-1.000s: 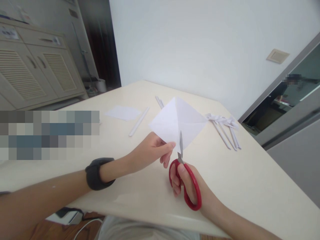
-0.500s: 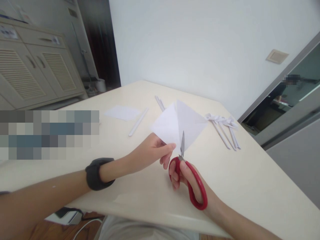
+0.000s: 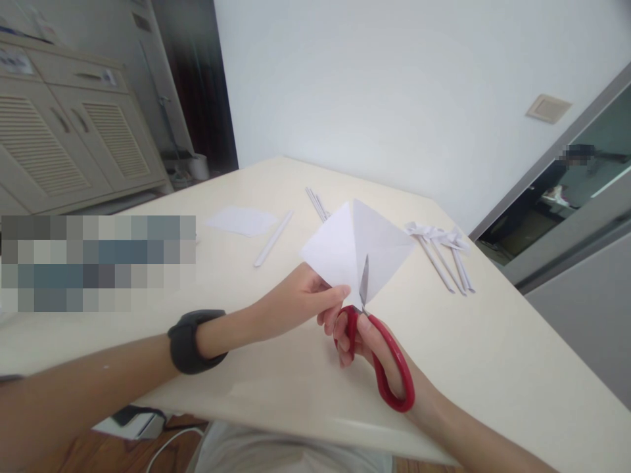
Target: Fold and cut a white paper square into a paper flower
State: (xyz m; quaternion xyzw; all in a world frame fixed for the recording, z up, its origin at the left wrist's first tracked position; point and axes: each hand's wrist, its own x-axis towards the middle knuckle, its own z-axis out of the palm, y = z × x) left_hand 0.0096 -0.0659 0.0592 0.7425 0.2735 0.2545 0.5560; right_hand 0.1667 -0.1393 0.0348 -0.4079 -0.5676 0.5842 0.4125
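My left hand [image 3: 320,295] pinches the near corner of a folded sheet of white paper [image 3: 330,243], thumb on top and fingers beneath. The paper is held up over the table, creased down its middle into a lighter and a greyer half. In my right hand [image 3: 365,341] is a pair of scissors [image 3: 392,361] with red handles, fingers and thumb through the loops. One blade lies over the paper along the crease, pointing away from me; the other blade is mostly hidden.
On the cream table [image 3: 493,368] lie a flat paper sheet [image 3: 241,220], a rolled paper stick [image 3: 273,240] and a few thin paper sticks [image 3: 316,202] behind the held paper. Paper sticks with folded white tops [image 3: 438,240] lie at the right. A wall [image 3: 384,98] rises behind.
Both hands, the paper and the scissors have shifted slightly right. The scissors sit closer to my left fingers, and the visible blade still lies over the paper.
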